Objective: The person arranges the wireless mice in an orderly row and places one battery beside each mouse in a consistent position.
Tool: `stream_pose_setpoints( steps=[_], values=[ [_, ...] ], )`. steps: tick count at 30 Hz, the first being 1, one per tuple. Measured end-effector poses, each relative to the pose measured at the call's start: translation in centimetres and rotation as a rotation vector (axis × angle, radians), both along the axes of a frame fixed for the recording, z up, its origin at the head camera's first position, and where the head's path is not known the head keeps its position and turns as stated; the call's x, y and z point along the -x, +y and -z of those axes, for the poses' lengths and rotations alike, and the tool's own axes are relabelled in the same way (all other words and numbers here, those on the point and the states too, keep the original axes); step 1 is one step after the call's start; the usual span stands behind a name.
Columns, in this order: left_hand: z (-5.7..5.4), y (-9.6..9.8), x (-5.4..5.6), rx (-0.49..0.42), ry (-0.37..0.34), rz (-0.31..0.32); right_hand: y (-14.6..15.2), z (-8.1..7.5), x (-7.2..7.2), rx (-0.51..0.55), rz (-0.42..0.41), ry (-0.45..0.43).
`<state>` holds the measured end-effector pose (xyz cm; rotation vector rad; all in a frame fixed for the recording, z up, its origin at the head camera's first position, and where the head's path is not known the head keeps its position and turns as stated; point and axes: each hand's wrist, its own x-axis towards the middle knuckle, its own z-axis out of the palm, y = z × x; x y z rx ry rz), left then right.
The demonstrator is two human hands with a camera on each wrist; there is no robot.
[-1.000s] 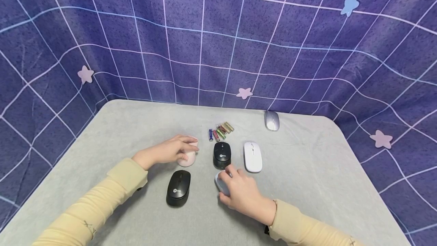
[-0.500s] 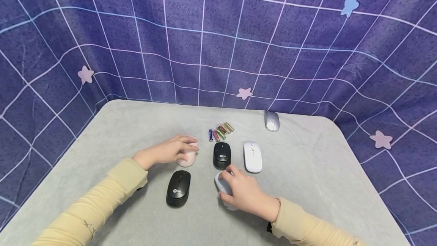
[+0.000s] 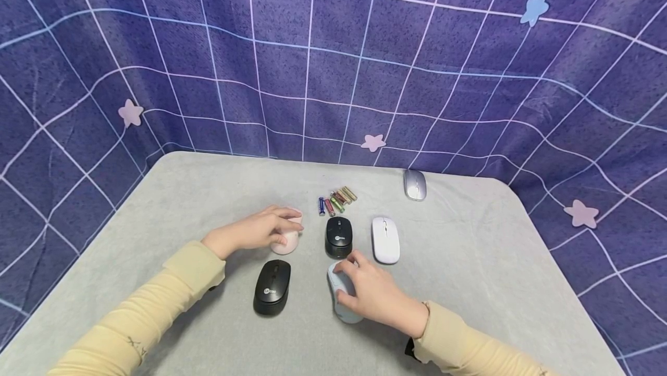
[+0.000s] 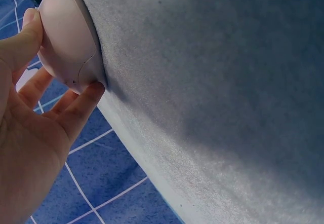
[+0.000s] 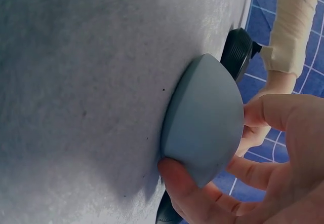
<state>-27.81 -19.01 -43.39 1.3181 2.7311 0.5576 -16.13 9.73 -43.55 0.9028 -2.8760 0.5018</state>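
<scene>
My left hand (image 3: 252,230) grips a pale pink computer mouse (image 3: 285,248) left of the table's middle. In the left wrist view, thumb and fingertips touch opposite sides of that pink mouse (image 4: 68,34), which sits on the cloth. Nearer the front, my right hand (image 3: 377,292) holds a light blue computer mouse (image 3: 348,314), fingers bent over its far end and thumb along its left side. The right wrist view shows the blue mouse (image 5: 205,115) resting on the surface, fingertips against its edges. Just beyond it stands a small black mouse (image 3: 339,237).
Another black mouse (image 3: 272,287) lies between and in front of the hands. A white mouse (image 3: 385,240) is right of centre, and a grey mouse (image 3: 415,185) sits at the back edge. Several small batteries (image 3: 337,200) lie together behind. A purple gridded curtain (image 3: 333,63) surrounds the table (image 3: 469,260).
My right hand has shifted slightly to the right and the fingers have spread a little, so more of the light blue mouse shows. The left hand and pink mouse have stayed put.
</scene>
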Motion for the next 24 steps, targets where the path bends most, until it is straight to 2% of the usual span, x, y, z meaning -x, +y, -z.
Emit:
stream_pose_setpoints(
  steps=[16, 24],
  values=[
    [-0.2, 0.1, 0.0, 0.007, -0.006, -0.006, -0.7, 0.0, 0.0, 0.05, 0.053, -0.038],
    [-0.2, 0.1, -0.1, 0.009, -0.005, -0.005, -1.1, 0.3, -0.1, 0.069, 0.059, -0.006]
  ],
)
